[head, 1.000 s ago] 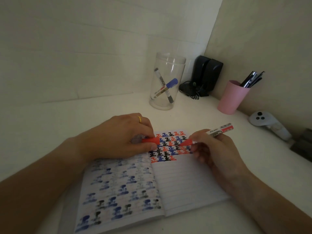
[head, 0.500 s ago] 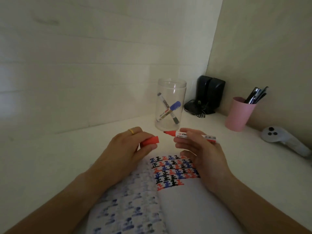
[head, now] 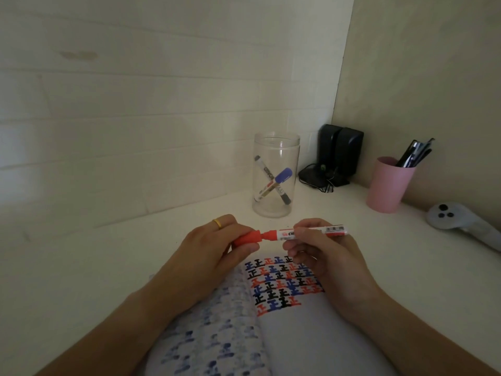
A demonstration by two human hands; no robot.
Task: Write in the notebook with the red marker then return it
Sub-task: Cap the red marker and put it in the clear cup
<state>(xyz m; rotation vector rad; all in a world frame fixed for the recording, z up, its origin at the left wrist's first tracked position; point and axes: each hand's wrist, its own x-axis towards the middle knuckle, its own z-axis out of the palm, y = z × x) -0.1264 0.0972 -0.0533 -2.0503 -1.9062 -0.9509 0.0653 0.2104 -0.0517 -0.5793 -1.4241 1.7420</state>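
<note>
The open notebook point(head: 298, 337) lies on the white desk in front of me, its right page carrying rows of red, blue and black characters. Above its top edge my right hand point(head: 320, 256) holds the red marker point(head: 311, 231) level by its white barrel. My left hand point(head: 214, 251), with a gold ring, grips the red cap point(head: 248, 239), whose mouth sits over the marker's tip. Behind them stands the clear jar point(head: 275, 147) with two markers crossed inside.
Black speakers point(head: 340, 154) with cables sit in the corner. A pink cup point(head: 386, 185) of pens stands at the right wall, and a white controller point(head: 461, 221) lies further right. White walls close off the back and right.
Both hands lifted off the page and came together: the marker tip, apart from the cap half a second ago, now sits in the cap's mouth. The view tilted up.
</note>
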